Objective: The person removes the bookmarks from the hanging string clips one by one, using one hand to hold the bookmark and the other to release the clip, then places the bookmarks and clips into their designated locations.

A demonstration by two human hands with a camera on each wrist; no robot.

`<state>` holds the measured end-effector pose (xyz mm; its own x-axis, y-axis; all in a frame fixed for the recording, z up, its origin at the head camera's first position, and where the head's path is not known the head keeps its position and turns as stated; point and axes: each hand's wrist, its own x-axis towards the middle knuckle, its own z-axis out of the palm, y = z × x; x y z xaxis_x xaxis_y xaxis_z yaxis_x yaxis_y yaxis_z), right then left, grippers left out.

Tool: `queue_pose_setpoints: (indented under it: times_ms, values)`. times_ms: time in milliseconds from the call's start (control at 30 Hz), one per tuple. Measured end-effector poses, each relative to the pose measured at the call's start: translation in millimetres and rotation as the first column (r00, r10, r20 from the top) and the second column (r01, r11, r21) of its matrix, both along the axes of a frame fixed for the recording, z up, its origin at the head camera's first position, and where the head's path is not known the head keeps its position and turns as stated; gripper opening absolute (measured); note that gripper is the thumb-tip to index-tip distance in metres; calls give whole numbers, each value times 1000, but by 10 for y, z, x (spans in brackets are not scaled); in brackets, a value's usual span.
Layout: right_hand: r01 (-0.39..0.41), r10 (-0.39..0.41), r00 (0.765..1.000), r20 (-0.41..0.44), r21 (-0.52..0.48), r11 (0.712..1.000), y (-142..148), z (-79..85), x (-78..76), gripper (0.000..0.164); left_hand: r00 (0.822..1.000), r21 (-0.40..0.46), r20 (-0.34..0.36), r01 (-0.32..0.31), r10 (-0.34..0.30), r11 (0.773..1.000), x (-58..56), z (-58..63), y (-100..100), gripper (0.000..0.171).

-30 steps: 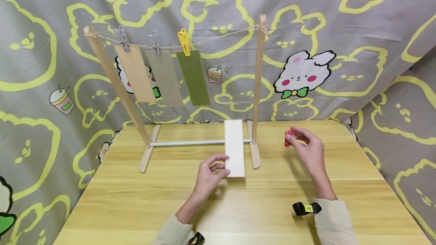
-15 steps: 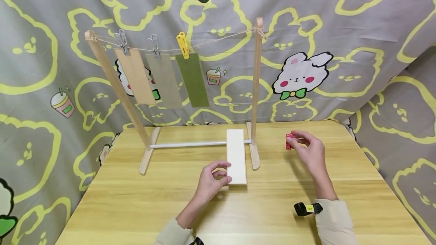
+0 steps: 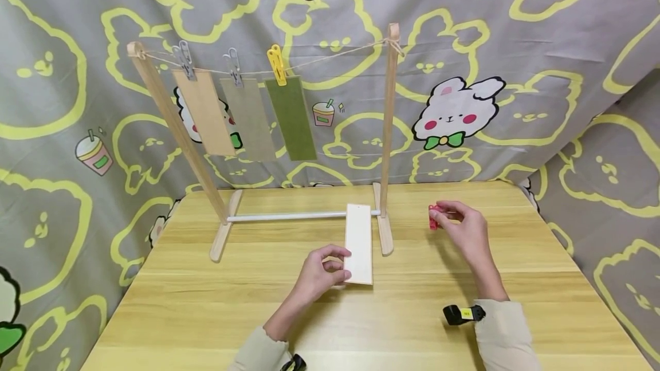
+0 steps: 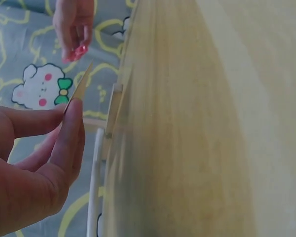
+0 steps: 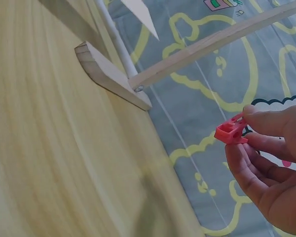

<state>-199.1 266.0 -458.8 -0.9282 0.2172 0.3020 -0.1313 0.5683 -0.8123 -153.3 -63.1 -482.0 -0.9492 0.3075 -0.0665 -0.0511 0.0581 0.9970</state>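
In the head view the left hand [image 3: 321, 272] pinches a white rectangular card [image 3: 358, 239] by its lower left edge, holding it above the table in front of the rack's right end. The left wrist view shows that card [image 4: 80, 89] nearly edge-on between thumb and fingers. To the right of the rack, the right hand [image 3: 466, 233] holds a small red clothespin [image 3: 433, 217] between thumb and fingertips; it appears close up as a red clothespin [image 5: 231, 131] in the right wrist view. Tan [image 3: 205, 113], grey [image 3: 251, 119] and green cards [image 3: 291, 119] hang clipped on the string.
The wooden rack has a left post [image 3: 177, 130], a right post [image 3: 389, 125], a white crossbar [image 3: 289, 217] and a string [image 3: 337, 59] between the post tops. Two grey clothespins and a yellow clothespin [image 3: 276, 65] grip it. A patterned curtain [image 3: 541, 62] hangs behind the table [image 3: 412, 325].
The white card has come down and slightly nearer in the left hand. The right hand, holding the red clothespin, has lowered slightly. The hanging cards stay where they were.
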Motion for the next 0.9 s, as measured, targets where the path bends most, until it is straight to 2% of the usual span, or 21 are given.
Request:
queue_pose_setpoints:
  times_ms: [200, 367, 733, 900]
  values:
    - [5, -8, 999, 41, 59, 998, 1, -64, -3, 32, 998, 9, 46, 31, -31, 999, 26, 0, 22, 35]
    - [-22, 16, 995, 98, 53, 998, -29, -113, -21, 33, 996, -1, 72, 46, -45, 999, 60, 18, 20, 35]
    - [-55, 43, 989, 138, 80, 995, -113, -183, -42, 30, 993, -3, 80, 86, -85, 996, 77, -12, 51, 35]
    - [-85, 69, 984, 162, 96, 992, -158, -209, -36, 29, 993, -24, 84, 84, -81, 996, 85, -25, 55, 34]
